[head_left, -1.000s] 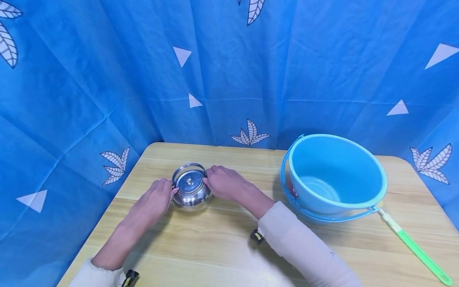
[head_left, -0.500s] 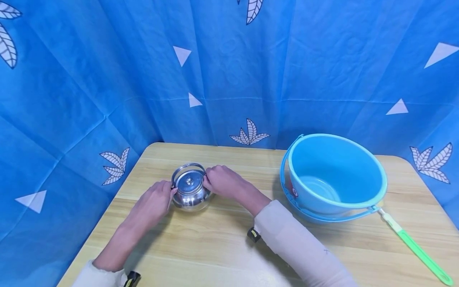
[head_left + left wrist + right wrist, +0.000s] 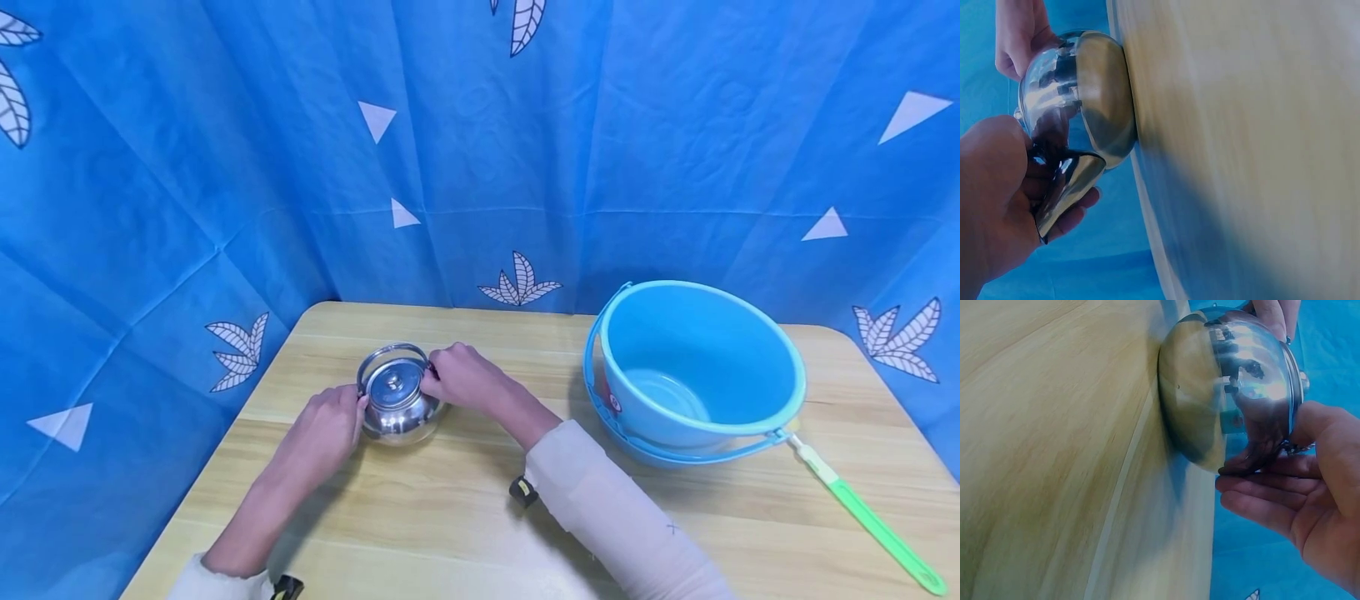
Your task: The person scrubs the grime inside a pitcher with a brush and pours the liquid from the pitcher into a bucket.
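A small round stainless steel kettle (image 3: 400, 419) stands upright on the wooden table, left of the middle, its lid with a knob (image 3: 395, 382) on. The loop handle (image 3: 390, 348) rises over the lid. On the left, my left hand (image 3: 324, 429) grips the kettle where the handle meets the body. In the left wrist view its fingers curl around behind the spout (image 3: 1072, 194). My right hand (image 3: 463, 379) holds the opposite side at the other handle joint. The right wrist view has its thumb by the lid's rim and its fingers (image 3: 1266, 494) under the kettle's side.
A large blue bucket (image 3: 701, 350) stands at the right of the table (image 3: 420, 525), its carrying handle hanging down in front. Beside it lies a stick with a green handle (image 3: 877, 521), partly hidden by the bucket. A blue patterned curtain (image 3: 465, 150) borders the back and left.
The right forearm has shifted slightly left, and the left hand has come down a little toward the near side. Both hands stay on the kettle, which remains in place.
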Demonstrator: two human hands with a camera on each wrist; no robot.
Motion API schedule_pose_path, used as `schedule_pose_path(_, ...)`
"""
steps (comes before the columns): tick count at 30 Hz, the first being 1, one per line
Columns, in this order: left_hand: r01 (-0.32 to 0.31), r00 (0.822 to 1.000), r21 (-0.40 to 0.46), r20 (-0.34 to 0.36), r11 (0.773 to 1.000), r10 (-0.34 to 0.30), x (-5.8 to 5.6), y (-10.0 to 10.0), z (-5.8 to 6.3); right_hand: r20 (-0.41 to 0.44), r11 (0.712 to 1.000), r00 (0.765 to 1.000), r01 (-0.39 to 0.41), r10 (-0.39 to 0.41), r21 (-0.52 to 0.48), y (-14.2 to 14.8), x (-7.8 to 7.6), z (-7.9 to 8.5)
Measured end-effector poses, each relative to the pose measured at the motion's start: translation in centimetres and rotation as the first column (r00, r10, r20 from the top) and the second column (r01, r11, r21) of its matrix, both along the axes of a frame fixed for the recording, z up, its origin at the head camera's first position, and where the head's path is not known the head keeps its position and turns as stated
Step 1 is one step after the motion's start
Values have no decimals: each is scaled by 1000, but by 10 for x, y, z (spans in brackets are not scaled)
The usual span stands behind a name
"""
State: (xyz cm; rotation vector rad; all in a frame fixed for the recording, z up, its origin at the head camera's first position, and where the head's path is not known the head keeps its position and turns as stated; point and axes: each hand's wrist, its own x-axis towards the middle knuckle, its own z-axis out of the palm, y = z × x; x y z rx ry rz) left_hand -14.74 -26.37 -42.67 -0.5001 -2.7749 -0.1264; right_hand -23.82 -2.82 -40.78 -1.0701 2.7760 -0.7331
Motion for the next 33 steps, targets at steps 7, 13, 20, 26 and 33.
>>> schedule_pose_path(7,5,1000,14,-4,1000,-5,0,0,-2,8,1000,1000,-8,8,12,1,2,-2)
schedule_pose_path(13,33,999,14,-15,999,-33,-2,0,-5,8,999,1000,-9,9,41,2,7,-1)
schedule_pose_path(20,79,995,-2,-62,997,-79,-4,4,-5,-22,998,1000,-18,19,58,6,14,4)
schedule_pose_path(26,80,996,10,-49,997,-80,-2,9,-4,-72,997,997,-20,25,75,10,19,4)
schedule_pose_path(33,85,996,3,-40,996,-85,-2,14,-3,-86,997,996,-20,26,72,15,25,5)
